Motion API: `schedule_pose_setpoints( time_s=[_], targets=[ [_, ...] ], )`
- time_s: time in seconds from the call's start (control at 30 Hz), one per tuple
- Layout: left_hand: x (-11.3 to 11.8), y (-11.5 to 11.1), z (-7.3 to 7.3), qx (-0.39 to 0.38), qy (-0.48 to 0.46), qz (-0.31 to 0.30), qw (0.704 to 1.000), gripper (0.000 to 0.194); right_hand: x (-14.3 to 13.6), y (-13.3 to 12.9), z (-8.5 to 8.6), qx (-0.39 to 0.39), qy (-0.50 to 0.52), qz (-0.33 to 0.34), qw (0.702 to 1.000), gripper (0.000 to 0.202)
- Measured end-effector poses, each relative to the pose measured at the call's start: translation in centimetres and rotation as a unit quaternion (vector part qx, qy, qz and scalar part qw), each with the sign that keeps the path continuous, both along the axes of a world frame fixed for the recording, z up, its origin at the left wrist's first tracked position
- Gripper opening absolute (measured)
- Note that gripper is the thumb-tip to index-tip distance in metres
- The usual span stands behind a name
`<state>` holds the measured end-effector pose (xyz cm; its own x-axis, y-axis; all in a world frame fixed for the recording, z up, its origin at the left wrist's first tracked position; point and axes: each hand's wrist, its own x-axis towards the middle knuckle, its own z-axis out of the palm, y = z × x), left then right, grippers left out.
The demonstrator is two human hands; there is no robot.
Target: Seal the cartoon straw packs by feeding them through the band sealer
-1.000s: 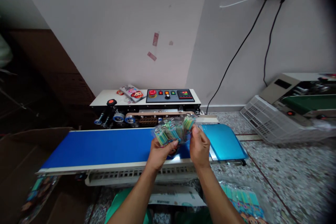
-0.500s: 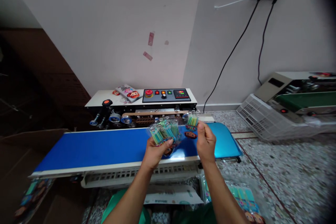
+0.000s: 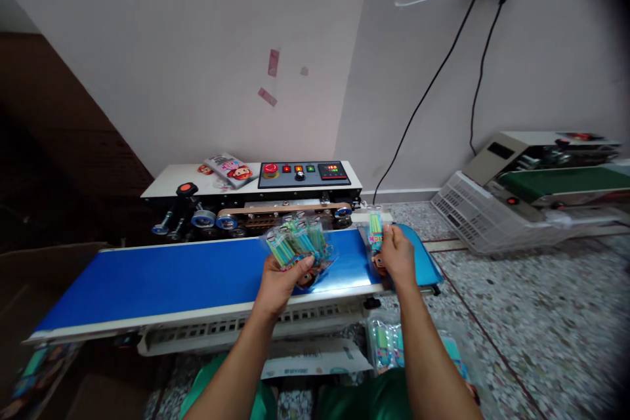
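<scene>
My left hand point(image 3: 279, 285) is closed round a fanned bunch of clear packets point(image 3: 298, 243), with green and blue sticks in them and a cartoon face printed low down. The bunch is held above the blue conveyor belt point(image 3: 162, 282). Farther right, my right hand point(image 3: 398, 256) pinches a single packet point(image 3: 375, 236) of the same kind by its right edge. This packet stands nearly upright over the belt's right end, close to the band sealing machine point(image 3: 290, 210). Whether its lower edge touches the belt, I cannot tell.
A control panel point(image 3: 305, 174) with a red button tops the machine, beside a printed pouch point(image 3: 231, 169). More packets lie in a clear bag point(image 3: 386, 344) below the belt. A white crate point(image 3: 460, 210) and a second machine point(image 3: 546, 177) stand right. Cardboard point(image 3: 29, 289) is at left.
My right hand has moved a little right, away from the bunch, and its packet now hangs upright with more of it showing. My left hand keeps its bunch. The view has shifted slightly.
</scene>
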<state>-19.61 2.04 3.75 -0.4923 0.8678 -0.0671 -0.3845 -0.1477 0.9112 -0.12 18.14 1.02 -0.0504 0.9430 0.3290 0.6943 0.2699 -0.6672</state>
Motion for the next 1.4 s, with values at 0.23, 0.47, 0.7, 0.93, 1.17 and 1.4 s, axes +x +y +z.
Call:
schedule_pose_setpoints(
  time_s=[0.23,0.47,0.7,0.93,1.17,1.4],
  targets=[
    [0.3,0.0,-0.2,-0.001,-0.005,-0.006,1.000,0.026,-1.6,1.1,0.1,-0.072,-0.180,-0.008,0.981,0.037],
    [0.8,0.1,0.5,-0.009,-0.019,-0.021,1.000,0.031,-4.8,-0.9,1.8,-0.030,-0.048,0.082,0.995,0.040],
    [0.9,0.2,0.3,-0.013,0.008,-0.019,1.000,0.037,-6.4,-5.6,5.3,-0.124,0.209,0.415,0.877,0.027],
    [1.2,0.4,-0.3,-0.012,0.018,-0.017,1.000,0.032,-7.1,-5.9,4.2,-0.120,0.319,0.300,0.891,0.017],
    [1.3,0.5,-0.5,-0.005,-0.004,-0.008,1.000,0.030,-7.2,-5.9,3.6,-0.124,0.428,0.273,0.853,0.020],
    [1.6,0.7,-0.1,0.011,-0.034,-0.014,0.999,0.029,-7.7,-6.2,4.0,-0.009,0.425,0.197,0.883,0.019]
  ],
)
